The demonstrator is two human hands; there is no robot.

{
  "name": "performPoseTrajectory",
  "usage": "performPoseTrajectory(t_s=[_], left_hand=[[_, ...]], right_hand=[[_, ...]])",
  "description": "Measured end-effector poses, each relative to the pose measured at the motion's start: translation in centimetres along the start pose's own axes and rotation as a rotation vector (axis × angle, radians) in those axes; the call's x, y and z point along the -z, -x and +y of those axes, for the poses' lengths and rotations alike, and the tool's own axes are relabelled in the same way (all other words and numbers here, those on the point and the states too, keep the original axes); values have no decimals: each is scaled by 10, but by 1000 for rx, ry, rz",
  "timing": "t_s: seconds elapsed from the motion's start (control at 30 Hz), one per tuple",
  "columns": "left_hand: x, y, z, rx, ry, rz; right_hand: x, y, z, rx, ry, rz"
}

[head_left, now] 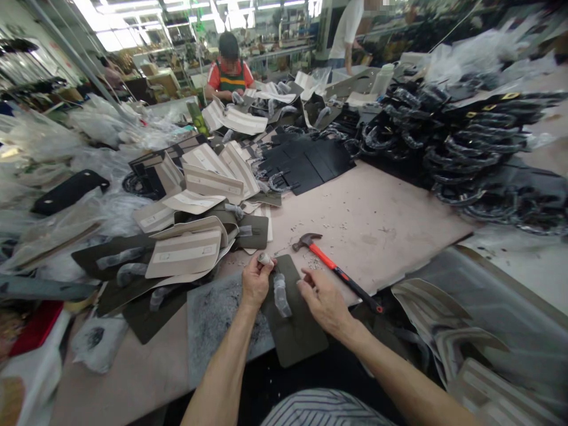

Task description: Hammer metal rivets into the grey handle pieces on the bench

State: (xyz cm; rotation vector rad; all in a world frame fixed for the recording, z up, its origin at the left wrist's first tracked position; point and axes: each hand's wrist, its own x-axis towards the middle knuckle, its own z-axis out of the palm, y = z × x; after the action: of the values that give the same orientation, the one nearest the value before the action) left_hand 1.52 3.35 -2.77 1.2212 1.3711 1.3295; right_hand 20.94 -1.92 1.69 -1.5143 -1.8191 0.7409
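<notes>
My left hand is closed around a small pale cylinder, with its round end showing above the fingers. Below it lies a dark olive panel with a plastic-wrapped handle along its middle. My right hand is over the panel's right side, fingers half bent, thumb and forefinger apart; nothing shows in it. Whether its fingertips touch the panel I cannot tell. Beyond that hand rests a claw hammer with an orange and black handle, its head pointing away to the left.
A grey, scuffed slab lies under the panel. Many small bits are scattered near the hammer. Stacked beige-backed panels crowd the left; black wrapped handles are heaped at right. Across the table sits a person; another person stands behind.
</notes>
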Motion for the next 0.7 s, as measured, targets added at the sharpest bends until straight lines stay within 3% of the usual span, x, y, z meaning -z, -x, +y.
performPoseTrajectory(t_s=[0.1,0.2,0.27,0.47,0.6,0.7], left_hand=[[-1,-1,-2,-6,-18,-13],[-2,0,2,-9,-60,-17],[-3,2,7,-33,-140,-7],[-6,8,10,-193,-341,-2],[-6,8,5,-185,-337,-38],[-6,8,5,-174,-355,-78]], right_hand=[[20,-12,34,-39,302,88],[34,-18,59,-111,561,2],[39,-19,68,-171,594,-60],[50,-33,57,-547,-44,-302],[57,-40,21,-574,-215,-405],[63,-36,-7,-417,-237,-268]])
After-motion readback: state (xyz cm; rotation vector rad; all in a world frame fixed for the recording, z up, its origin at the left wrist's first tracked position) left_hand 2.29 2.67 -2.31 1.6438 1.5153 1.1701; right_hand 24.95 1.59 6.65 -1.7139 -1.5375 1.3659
